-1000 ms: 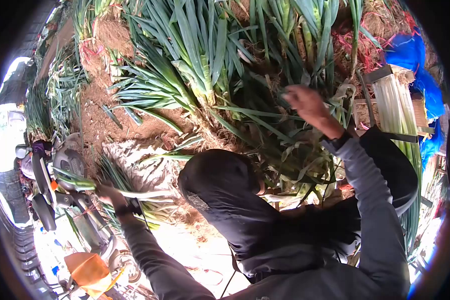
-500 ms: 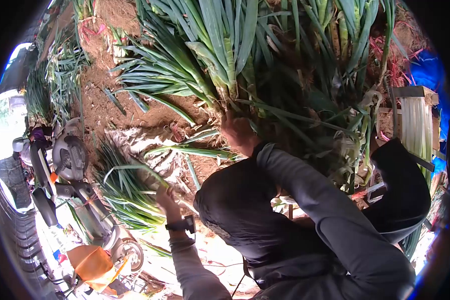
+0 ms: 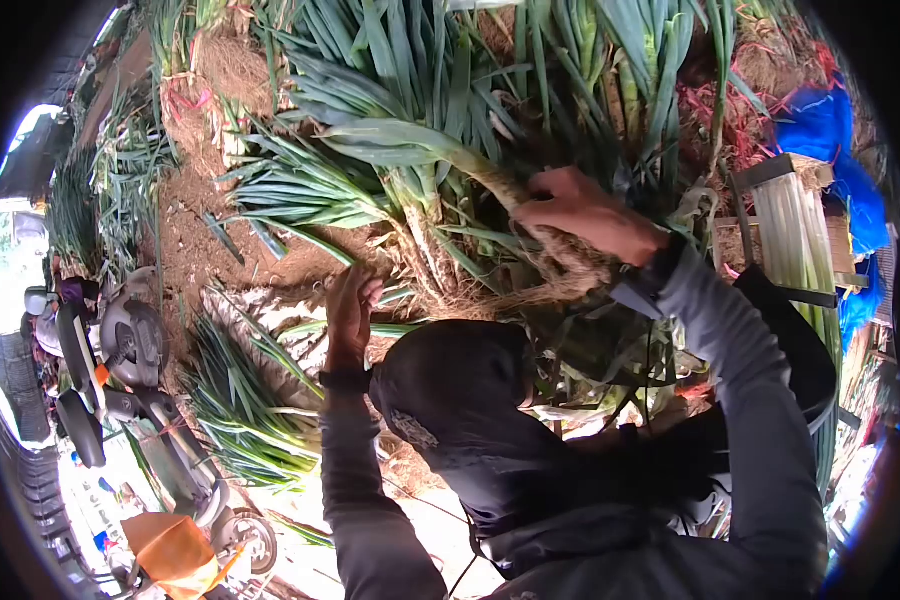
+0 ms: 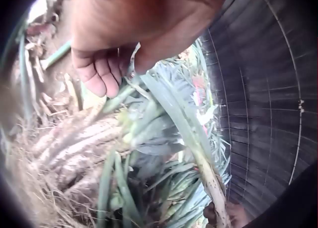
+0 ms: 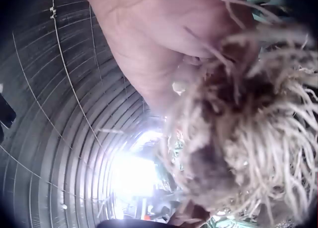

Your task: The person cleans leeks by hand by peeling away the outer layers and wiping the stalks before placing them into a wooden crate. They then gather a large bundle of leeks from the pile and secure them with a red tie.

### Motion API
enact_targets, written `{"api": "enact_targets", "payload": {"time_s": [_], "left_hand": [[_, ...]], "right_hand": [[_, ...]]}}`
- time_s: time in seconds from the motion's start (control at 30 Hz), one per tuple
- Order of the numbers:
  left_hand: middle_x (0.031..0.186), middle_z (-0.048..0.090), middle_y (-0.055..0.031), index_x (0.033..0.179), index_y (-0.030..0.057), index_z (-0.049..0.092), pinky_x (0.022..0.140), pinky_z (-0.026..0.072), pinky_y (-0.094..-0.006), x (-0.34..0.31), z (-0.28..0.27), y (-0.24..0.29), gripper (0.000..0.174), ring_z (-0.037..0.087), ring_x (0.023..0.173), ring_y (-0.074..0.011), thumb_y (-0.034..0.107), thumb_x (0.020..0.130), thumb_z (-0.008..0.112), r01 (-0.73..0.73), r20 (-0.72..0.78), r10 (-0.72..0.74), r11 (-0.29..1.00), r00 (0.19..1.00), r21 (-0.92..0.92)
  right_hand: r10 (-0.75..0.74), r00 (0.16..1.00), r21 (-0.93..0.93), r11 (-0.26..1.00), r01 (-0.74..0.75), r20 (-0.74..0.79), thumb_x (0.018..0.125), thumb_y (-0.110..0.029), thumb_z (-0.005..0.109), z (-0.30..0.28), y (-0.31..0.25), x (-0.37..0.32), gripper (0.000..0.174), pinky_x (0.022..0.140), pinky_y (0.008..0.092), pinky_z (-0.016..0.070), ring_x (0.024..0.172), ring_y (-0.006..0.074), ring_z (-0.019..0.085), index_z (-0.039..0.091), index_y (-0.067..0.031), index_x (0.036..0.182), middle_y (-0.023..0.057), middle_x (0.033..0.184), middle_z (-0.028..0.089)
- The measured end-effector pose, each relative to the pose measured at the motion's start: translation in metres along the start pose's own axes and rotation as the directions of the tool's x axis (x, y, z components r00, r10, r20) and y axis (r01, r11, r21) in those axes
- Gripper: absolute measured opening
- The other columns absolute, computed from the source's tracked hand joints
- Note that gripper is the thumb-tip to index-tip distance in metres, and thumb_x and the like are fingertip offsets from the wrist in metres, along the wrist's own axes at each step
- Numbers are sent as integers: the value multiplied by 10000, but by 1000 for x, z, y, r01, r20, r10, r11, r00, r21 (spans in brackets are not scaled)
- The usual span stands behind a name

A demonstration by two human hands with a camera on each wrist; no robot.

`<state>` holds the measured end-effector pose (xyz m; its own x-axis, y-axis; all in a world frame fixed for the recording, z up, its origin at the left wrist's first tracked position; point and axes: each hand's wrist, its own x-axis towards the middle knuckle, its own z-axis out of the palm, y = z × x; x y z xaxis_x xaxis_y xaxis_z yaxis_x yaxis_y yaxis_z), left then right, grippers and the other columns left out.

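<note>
The right hand [image 3: 592, 215] grips a leek [image 3: 485, 175] close to its roots, its leaves stretching left across the upright bunch. In the right wrist view the hand [image 5: 174, 44] is right against the hairy roots [image 5: 253, 143]. Lower left, the left hand [image 3: 352, 305] is raised with loosely bent fingers and holds nothing. The left wrist view shows that hand [image 4: 124, 44] above white leek stems [image 4: 84, 143], with the held leek's leaf [image 4: 174, 104] passing beyond its thumb.
Standing leek bunches [image 3: 410, 60] fill the back. More leeks [image 3: 240, 400] lie at left on the ground, near a motorbike [image 3: 135, 340] and an orange bag [image 3: 170, 550]. Trimmed stalks [image 3: 795, 220] and blue plastic [image 3: 820, 125] are at right.
My left hand has let go of a leek, now gone from it, and moved up. My right hand has lifted a leek from the bunch and moved right.
</note>
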<state>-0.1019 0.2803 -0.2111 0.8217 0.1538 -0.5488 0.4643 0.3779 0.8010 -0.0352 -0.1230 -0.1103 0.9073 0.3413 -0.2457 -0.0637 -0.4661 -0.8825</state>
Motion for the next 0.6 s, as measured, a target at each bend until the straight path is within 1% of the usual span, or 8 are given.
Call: {"api": "enact_targets", "payload": {"time_s": [0.1, 0.13, 0.2, 0.27, 0.37, 0.5, 0.57, 0.6], "left_hand": [[1164, 674, -165, 1331, -28, 580, 840, 566, -338, -13, 53, 52, 411, 688, 957, -232, 253, 1035, 620, -40, 120, 24, 990, 992, 138], [1170, 672, -178, 1327, -40, 577, 855, 568, -346, -14, 65, 66, 418, 688, 980, -244, 255, 1034, 620, -48, 197, 16, 986, 980, 157], [1170, 674, -200, 1326, -74, 559, 899, 573, -372, -25, 101, 94, 460, 688, 1023, -263, 275, 1033, 619, -73, 324, -2, 973, 946, 220], [1164, 680, -202, 1337, -81, 544, 942, 564, -386, -52, 150, 116, 555, 687, 1036, -268, 388, 1042, 587, -76, 407, -86, 928, 909, 365], [1164, 680, -207, 1365, -67, 510, 970, 554, -391, -80, 214, 134, 655, 686, 1045, -270, 494, 1032, 566, -17, 459, -289, 832, 840, 555], [1212, 659, -180, 1349, -19, 515, 997, 558, -418, -112, 266, 127, 518, 675, 1100, -295, 391, 1042, 588, -115, 600, 56, 991, 798, 61], [1308, 611, -149, 1373, 43, 518, 1091, 487, -462, -118, 292, 123, 432, 620, 1206, -303, 312, 1043, 593, -139, 645, 207, 978, 736, -154], [1326, 598, -164, 1367, 37, 512, 1120, 462, -449, -123, 306, 120, 415, 598, 1229, -305, 279, 1038, 592, -124, 615, 269, 955, 741, -268]], "right_hand": [[312, 924, 219, 907, -359, 221, 896, -297, 737, -62, -41, -39, 393, 872, 316, 498, 1018, 139, 628, 685, 30, 1107, 125, 1037, 671], [253, 953, 326, 898, -295, 166, 903, -290, 729, -75, -60, -60, 366, 811, 305, 511, 935, 133, 639, 693, 23, 1089, 102, 962, 675], [-3, 1000, 327, 945, 5, -8, 915, -278, 716, -92, -76, -104, 323, 749, 292, 530, 838, 128, 656, 708, 6, 1069, 74, 876, 684], [-547, 828, -194, 831, 520, -125, 922, -269, 708, -111, -49, -128, 297, 807, 296, 533, 878, 141, 662, 719, -18, 1080, 78, 913, 694], [110, 992, 176, 979, -98, -60, 931, -305, 701, -122, -99, -182, 330, 1025, 320, 443, 1145, 177, 576, 720, -66, 1158, 107, 1151, 641], [96, 985, 540, 842, -1, -147, 898, -331, 723, -130, -78, -220, 448, 903, 292, 473, 978, 136, 584, 693, 43, 1142, 29, 936, 627], [-20, 998, 585, 809, 54, -65, 891, -319, 726, -135, -82, -233, 470, 862, 285, 484, 916, 125, 587, 680, 77, 1140, 6, 892, 624], [-122, 980, 379, 909, 173, -154, 901, -270, 707, -133, -85, -234, 428, 825, 268, 478, 897, 106, 580, 676, 77, 1149, 8, 940, 639]]}}
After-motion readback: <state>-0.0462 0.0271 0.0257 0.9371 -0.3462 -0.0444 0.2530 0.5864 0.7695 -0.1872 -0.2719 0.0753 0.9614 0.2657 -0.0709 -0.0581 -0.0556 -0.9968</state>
